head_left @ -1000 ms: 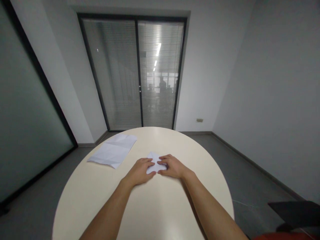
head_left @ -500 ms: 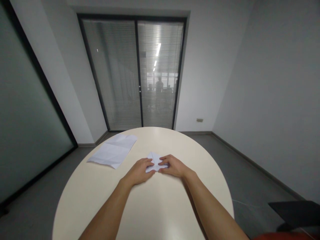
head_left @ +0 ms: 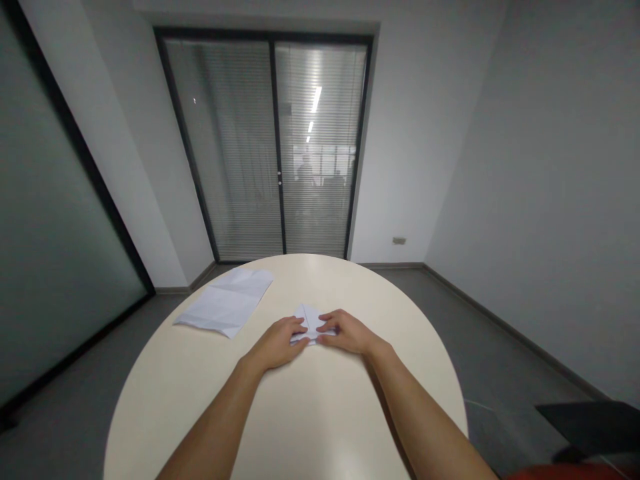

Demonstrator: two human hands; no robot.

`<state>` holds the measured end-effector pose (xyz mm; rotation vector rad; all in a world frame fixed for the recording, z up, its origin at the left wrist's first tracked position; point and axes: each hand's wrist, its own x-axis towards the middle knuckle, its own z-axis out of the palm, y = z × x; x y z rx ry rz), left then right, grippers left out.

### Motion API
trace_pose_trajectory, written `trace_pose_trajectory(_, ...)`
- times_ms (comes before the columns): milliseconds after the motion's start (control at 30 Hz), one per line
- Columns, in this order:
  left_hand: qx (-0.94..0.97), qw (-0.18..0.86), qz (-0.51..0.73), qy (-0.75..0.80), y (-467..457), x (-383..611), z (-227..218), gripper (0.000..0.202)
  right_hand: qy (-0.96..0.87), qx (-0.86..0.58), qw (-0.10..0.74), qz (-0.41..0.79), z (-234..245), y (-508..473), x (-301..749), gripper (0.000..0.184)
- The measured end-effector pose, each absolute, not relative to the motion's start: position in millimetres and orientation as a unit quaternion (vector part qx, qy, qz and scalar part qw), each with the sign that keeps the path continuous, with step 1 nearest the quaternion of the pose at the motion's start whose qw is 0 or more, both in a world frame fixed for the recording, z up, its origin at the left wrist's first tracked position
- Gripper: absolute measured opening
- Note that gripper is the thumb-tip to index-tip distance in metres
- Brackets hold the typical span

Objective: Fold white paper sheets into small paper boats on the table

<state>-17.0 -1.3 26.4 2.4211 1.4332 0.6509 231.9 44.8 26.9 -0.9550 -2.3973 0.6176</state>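
A small folded sheet of white paper (head_left: 309,319) lies on the round table, its pointed top turned away from me and a crease running down from the tip. My left hand (head_left: 283,342) holds its left side, fingers on top and thumb at the near edge. From the right, my right hand (head_left: 347,331) grips the other side with curled fingers, the thumb also by the near edge. Along that edge a narrow strip looks folded up. Both hands partly cover the paper.
A larger creased white sheet (head_left: 227,301) lies at the back left of the cream round table (head_left: 300,413). Beyond stands a glass door with blinds (head_left: 280,147). A dark flat object (head_left: 593,427) is at the lower right, off the table.
The left thumb has shifted slightly up and inward, and the paper's near edge now looks folded up a little. The right hand stays nearly still. A silhouette behind the blinds has moved left.
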Motion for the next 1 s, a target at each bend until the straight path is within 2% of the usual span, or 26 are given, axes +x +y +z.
trace_pose_trajectory(300, 0.816, 0.146, 0.233, 0.508, -3.8, -14.9, 31.9, 0.035, -0.882, -0.344, 0.238, 0.219, 33.5, 41.4, 230.0, 0.041)
trace_pose_trajectory(567, 0.808, 0.145, 0.243, 0.516, -3.3, -12.0, 36.2, 0.042, -0.882, -0.375, 0.205, 0.200, 45.2, 37.7, 229.2, 0.051)
trace_pose_trajectory(867, 0.810, 0.130, 0.235, 0.521, -3.1, -11.6, 38.4, 0.044, -0.863, -0.433, 0.210, 0.152, 38.1, 41.8, 232.2, 0.042)
trace_pose_trajectory(1000, 0.803, 0.116, 0.224, 0.541, -3.5, -8.7, 37.4, 0.039, -0.863, -0.434, 0.211, 0.151, 34.5, 43.8, 235.2, 0.037)
